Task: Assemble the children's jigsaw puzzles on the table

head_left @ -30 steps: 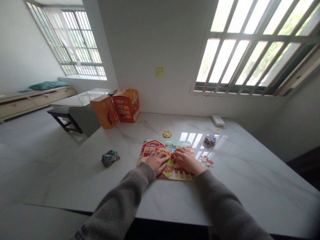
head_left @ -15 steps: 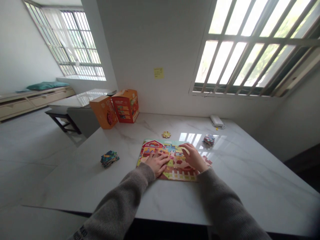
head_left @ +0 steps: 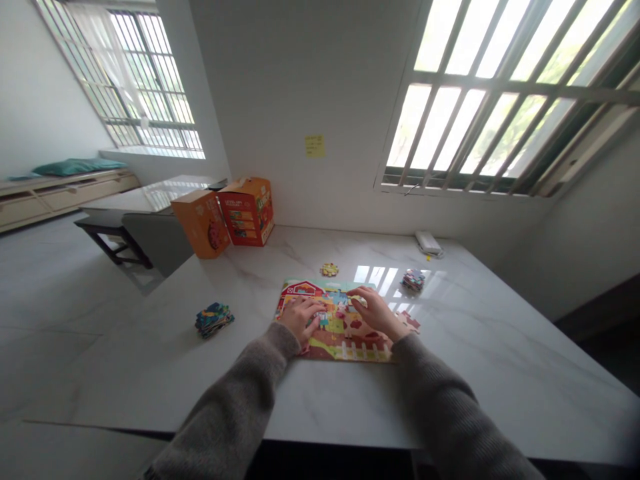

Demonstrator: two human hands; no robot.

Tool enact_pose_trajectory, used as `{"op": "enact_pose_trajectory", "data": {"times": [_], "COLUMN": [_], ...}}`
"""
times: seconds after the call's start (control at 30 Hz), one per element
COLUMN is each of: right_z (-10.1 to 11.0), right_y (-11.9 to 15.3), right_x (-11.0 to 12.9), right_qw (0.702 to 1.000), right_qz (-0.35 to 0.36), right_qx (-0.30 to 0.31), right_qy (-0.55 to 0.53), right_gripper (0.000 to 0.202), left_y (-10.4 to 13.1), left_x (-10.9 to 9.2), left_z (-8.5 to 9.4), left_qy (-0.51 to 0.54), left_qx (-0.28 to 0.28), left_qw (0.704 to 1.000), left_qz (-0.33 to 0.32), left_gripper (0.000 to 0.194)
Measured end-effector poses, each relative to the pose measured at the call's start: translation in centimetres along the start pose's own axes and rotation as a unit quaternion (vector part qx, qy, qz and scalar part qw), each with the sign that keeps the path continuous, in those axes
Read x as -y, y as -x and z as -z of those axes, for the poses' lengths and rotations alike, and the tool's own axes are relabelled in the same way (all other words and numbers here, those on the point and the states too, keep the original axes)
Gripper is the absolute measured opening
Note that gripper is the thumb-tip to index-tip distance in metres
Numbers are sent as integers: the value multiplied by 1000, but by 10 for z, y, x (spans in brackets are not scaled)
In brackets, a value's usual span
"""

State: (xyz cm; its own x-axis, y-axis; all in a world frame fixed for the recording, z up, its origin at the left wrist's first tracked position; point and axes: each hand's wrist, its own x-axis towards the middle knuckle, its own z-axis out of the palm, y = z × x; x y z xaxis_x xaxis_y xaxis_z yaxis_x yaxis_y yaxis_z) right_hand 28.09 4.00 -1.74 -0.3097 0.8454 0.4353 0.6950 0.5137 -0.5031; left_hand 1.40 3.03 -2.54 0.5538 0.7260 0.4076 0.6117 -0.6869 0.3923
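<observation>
A farm-picture jigsaw puzzle (head_left: pixel 325 350) lies flat before me, with a red barn, a cow and a white fence on it. My left hand (head_left: pixel 301 317) rests on its left part, fingers spread over the barn area. Over the upper middle is my right hand (head_left: pixel 373 308), its fingers arched and the thumb apart from them; the tips touch the puzzle near some blue pieces, and I see no piece lifted. Brown and pink puzzle pieces (head_left: pixel 409 321) show just right of the puzzle, partly behind my right hand.
Piles of puzzle pieces lie around: dark green-blue ones (head_left: pixel 214 319) left, yellow ones (head_left: pixel 329 269) behind, mixed ones (head_left: pixel 413 280) right. Two orange boxes (head_left: pixel 249 213) stand at the back left. A white device (head_left: pixel 429 243) with a cable sits at the back right of the marble-look table (head_left: pixel 325 407).
My left hand has shifted left from the puzzle's middle toward the barn. My right hand has slid a little left across the upper part. The view has turned slightly.
</observation>
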Motion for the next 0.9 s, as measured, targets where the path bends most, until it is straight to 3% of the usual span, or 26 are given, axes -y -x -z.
{"op": "enact_pose_trajectory", "data": {"times": [0.13, 0.3, 0.43, 0.63, 0.9], "right_z": [-11, -32, -48, -55, -37], "right_y": [-34, -86, -111, -124, -109], "right_x": [-6, -29, -45, -55, -40], "right_qw": [1000, 998, 996, 992, 991], "right_qz": [-12, -44, -45, -36, 7], "right_qx": [23, 17, 18, 45, 18], "right_qy": [7, 38, 73, 112, 129], "right_gripper": [21, 23, 22, 14, 23], "left_y": [0, 0, 0, 0, -2], "left_x": [6, 17, 25, 27, 22], "left_z": [1, -1, 1, 3, 8], "left_qy": [7, 3, 4, 4, 10], "left_qx": [-19, -44, -76, -92, -110], "left_qw": [1000, 999, 996, 994, 991], "left_qz": [11, 27, 42, 52, 71], "left_gripper": [29, 22, 20, 20, 18]}}
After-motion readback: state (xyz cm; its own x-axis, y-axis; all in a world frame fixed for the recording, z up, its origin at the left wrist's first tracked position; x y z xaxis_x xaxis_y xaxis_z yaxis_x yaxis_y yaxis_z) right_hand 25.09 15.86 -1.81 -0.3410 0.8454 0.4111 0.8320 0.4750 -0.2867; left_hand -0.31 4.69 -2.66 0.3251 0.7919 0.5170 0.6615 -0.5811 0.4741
